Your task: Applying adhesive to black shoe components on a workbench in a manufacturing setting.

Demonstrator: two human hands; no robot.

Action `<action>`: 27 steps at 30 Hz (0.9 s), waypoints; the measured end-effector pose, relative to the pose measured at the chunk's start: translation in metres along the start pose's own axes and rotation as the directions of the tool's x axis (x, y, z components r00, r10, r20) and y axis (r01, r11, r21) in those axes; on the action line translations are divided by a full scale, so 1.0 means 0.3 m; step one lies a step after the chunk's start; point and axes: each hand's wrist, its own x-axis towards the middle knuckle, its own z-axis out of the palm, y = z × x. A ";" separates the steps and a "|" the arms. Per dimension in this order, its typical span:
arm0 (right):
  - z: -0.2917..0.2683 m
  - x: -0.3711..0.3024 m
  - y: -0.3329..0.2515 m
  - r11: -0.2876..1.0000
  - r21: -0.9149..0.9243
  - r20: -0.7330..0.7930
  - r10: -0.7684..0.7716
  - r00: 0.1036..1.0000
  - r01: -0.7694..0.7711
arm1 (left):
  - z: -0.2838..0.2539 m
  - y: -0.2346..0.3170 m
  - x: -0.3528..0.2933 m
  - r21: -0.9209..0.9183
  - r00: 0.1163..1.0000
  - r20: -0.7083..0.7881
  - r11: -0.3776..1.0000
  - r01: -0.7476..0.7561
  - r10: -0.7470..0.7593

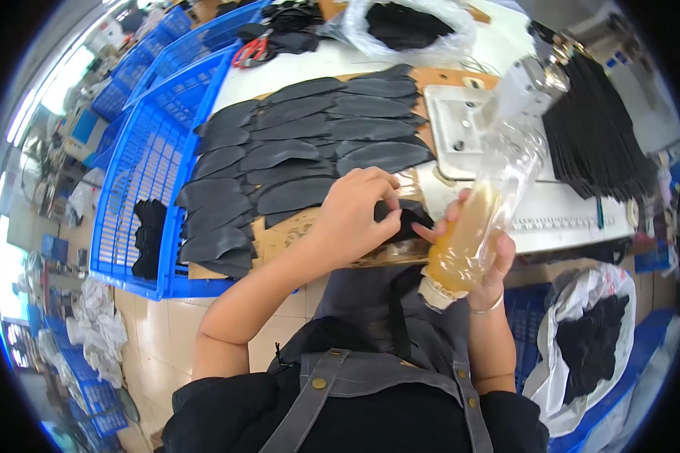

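My right hand (499,260) is wrapped round a clear plastic bottle (472,234) partly filled with a yellowish liquid. The bottle is tilted, its pale, crusted mouth end low and towards me. Closed in a pinch, my left hand (359,215) is at a small black fabric piece (408,219) by the board's near edge. Its fingertips partly hide that piece. Overlapping rows of dark grey leaf-shaped pieces (287,155) cover most of the brown board (287,224) beyond and left of my left hand.
A sewing machine (521,90) stands at the right, beside a stack of black pieces (593,124). Blue crates (102,253) line the left. Red-handled scissors (251,53) and a plastic bag (359,34) of black pieces lie at the back. A white sack (545,377) is low right.
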 end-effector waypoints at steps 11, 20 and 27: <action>-0.020 0.005 0.001 1.000 -0.010 0.042 -0.027 0.999 0.027 | -0.436 -0.259 -0.052 -0.531 0.547 -0.670 0.839 0.120 -0.502; -0.016 -0.003 -0.001 1.000 0.000 0.037 -0.018 0.999 0.018 | -0.242 -0.468 0.128 0.387 0.898 -0.441 0.904 0.185 0.005; -0.015 -0.013 -0.017 1.000 -0.021 0.046 -0.019 0.999 0.020 | -0.247 -0.482 0.124 0.451 0.976 -0.179 0.871 0.193 -0.124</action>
